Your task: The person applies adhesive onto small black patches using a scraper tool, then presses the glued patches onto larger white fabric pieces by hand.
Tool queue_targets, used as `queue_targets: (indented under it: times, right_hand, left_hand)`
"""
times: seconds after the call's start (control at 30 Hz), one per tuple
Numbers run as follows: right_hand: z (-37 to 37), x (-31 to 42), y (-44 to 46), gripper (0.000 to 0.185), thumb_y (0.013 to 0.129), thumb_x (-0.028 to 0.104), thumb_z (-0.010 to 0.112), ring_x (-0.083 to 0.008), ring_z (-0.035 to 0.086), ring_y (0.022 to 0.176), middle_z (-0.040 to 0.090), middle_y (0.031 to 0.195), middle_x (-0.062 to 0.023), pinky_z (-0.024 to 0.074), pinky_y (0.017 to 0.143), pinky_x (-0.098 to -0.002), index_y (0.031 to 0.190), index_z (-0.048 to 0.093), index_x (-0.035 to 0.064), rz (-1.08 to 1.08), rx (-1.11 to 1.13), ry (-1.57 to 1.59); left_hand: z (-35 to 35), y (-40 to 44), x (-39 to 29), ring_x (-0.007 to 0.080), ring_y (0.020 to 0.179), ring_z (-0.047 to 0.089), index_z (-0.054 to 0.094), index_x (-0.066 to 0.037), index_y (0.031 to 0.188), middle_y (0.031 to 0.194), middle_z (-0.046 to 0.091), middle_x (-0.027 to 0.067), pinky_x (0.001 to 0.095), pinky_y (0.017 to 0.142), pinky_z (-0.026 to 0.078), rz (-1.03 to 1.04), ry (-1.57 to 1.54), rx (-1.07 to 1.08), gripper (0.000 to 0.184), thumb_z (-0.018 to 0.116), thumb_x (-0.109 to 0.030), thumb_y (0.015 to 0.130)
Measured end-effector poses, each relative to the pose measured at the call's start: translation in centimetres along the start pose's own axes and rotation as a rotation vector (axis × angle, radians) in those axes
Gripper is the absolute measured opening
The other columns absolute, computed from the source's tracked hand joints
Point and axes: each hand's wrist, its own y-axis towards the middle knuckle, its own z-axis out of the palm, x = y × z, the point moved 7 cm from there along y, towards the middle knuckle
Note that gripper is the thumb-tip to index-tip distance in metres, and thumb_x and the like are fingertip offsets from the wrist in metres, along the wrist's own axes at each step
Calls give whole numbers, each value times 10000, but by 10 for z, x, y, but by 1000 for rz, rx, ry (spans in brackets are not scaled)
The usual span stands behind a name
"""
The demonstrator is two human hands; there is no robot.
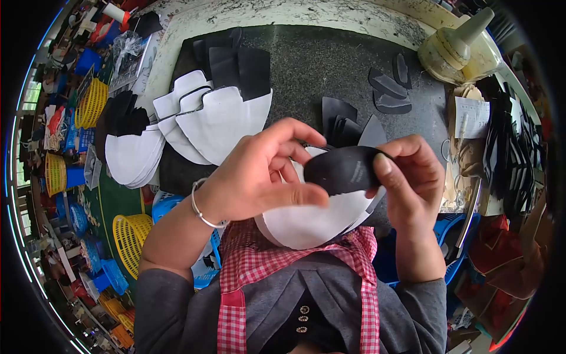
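Observation:
Between my thumb and fingers, my right hand (pixel 410 177) pinches the right end of a black curved piece (pixel 342 171). My left hand (pixel 265 171), with a bangle at its wrist, is at the piece's left end, fingers apart and curved; whether a fingertip touches it is unclear. Below both hands lies a white rounded piece (pixel 312 221) at the front edge of the dark work surface. Dark pieces (pixel 340 121) stick out behind it, partly hidden by the hands.
White panels with black parts (pixel 227 121) overlap at left, beside a white stack (pixel 135 156). Small black pieces (pixel 389 91) lie at back right. A glue container (pixel 445 56) stands at the far right corner, near a paper label (pixel 471 118). Yellow basket (pixel 131 239) at lower left.

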Motion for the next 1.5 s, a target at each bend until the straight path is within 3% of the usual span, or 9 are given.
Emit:
queue_targets:
  times: [0.1,0.23,0.57,0.77,0.83,1.07,1.17,1.33,1.5]
  right_hand:
    - [0,-17,2,172,984,5,721,-87,691,768,708,906,-49,572,640,-226,1131,639,-31,98,-40,-122]
    - [-3,-28,-8,282,961,-1,739,-64,653,622,653,740,-29,491,558,-213,1197,586,-4,69,-37,-577]
    - [-4,-48,-17,274,948,-41,725,-87,651,596,610,727,-39,481,500,-258,1079,491,18,40,-50,-628]
    - [9,-41,-4,251,865,3,754,-267,696,665,655,856,-97,558,605,-380,1100,749,92,-57,97,-969]
    - [10,-41,-2,291,841,6,757,-298,685,662,651,852,-99,557,616,-410,1114,762,107,-99,181,-1017]
    - [22,-16,46,193,859,95,737,-316,707,730,699,889,-82,558,642,-431,1037,803,125,-75,571,-1242]
    - [59,-15,120,211,872,39,720,-271,688,819,701,896,-80,543,685,-401,1068,791,76,-459,508,-1298]
    - [133,-93,229,369,916,43,658,-271,619,1225,715,1293,-47,542,1034,-398,1277,718,91,-769,667,-1415]
    - [141,-139,273,391,928,99,667,-255,606,1275,665,1387,-2,538,1051,-405,1316,697,128,-685,676,-1463]
  left_hand:
    - [-9,12,7,55,690,675,689,19,1028,823,721,31,200,605,516,-88,53,18,199,780,-150,975]
    - [-16,12,19,80,582,630,674,13,959,662,654,48,256,542,476,31,609,-72,162,747,-129,980]
    - [-8,12,22,392,574,649,533,-16,790,639,619,173,449,524,473,110,698,-123,334,714,-222,982]
    - [-1,18,19,242,480,583,555,-61,939,561,525,67,351,479,440,156,780,-256,203,748,-123,923]
    - [8,14,3,196,614,647,661,-129,1068,811,605,24,350,524,507,402,937,-319,262,781,-86,839]
    - [9,-1,5,212,809,595,807,-180,1127,878,549,28,336,681,518,420,1084,-197,348,721,-50,816]
    - [2,-8,-1,230,820,601,789,-120,1178,905,573,47,363,763,514,536,932,-288,384,699,-27,817]
    - [-53,-33,18,398,1382,548,652,-14,1361,1443,605,209,507,1166,419,347,1069,-372,579,670,22,783]
    - [-69,-51,44,385,1503,424,558,2,1445,1554,515,198,524,1227,319,162,1266,-285,727,722,-14,736]
